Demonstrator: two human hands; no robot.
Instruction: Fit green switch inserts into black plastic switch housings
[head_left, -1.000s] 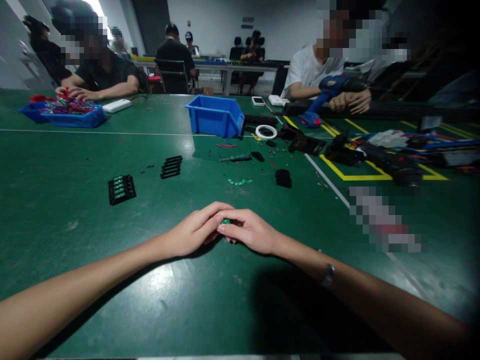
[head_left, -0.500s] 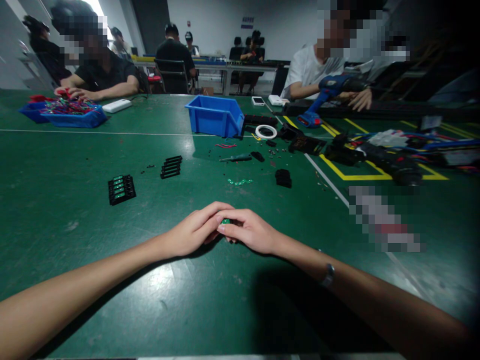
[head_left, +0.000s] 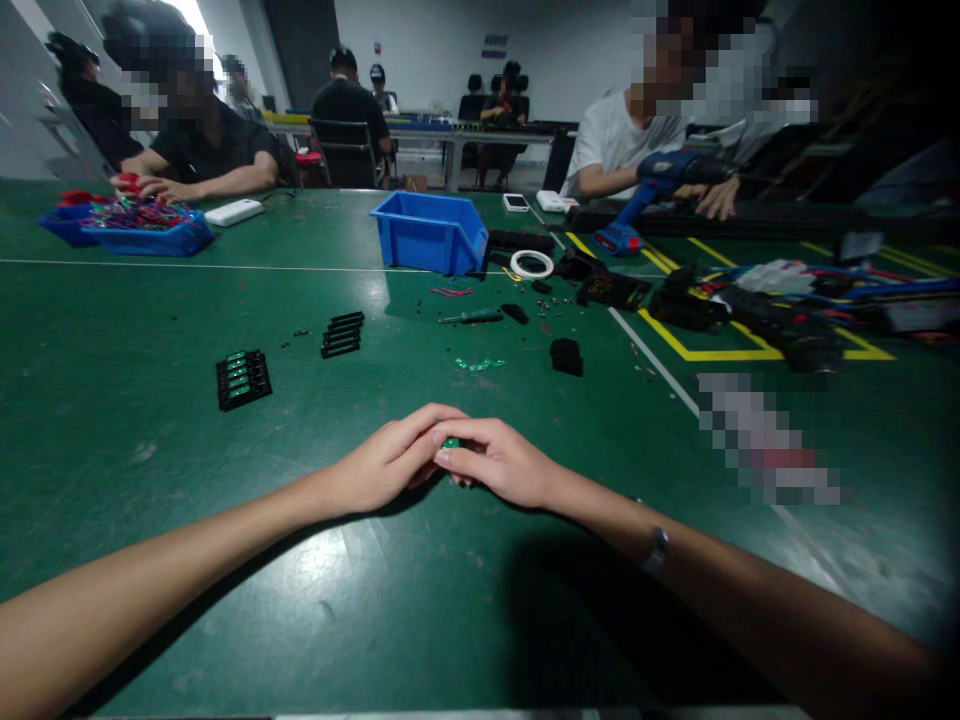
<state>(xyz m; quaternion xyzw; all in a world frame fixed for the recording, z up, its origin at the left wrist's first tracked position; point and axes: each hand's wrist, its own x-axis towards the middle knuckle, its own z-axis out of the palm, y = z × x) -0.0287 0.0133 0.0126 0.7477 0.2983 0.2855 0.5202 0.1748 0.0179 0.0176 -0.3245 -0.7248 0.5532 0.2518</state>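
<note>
Between the thumb and forefinger of the right hand [head_left: 510, 462], in a narrow grip closed on it, sits a small green piece [head_left: 451, 443], its long axis hidden, while the left hand [head_left: 390, 460] meets that hand from the left, its own hold untellable, over the counter [head_left: 420, 620].

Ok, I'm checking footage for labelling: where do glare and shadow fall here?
In the head view: white glare on the green tabletop below the left forearm; dark shadow below the right forearm; upper right corner nearly black.
</note>
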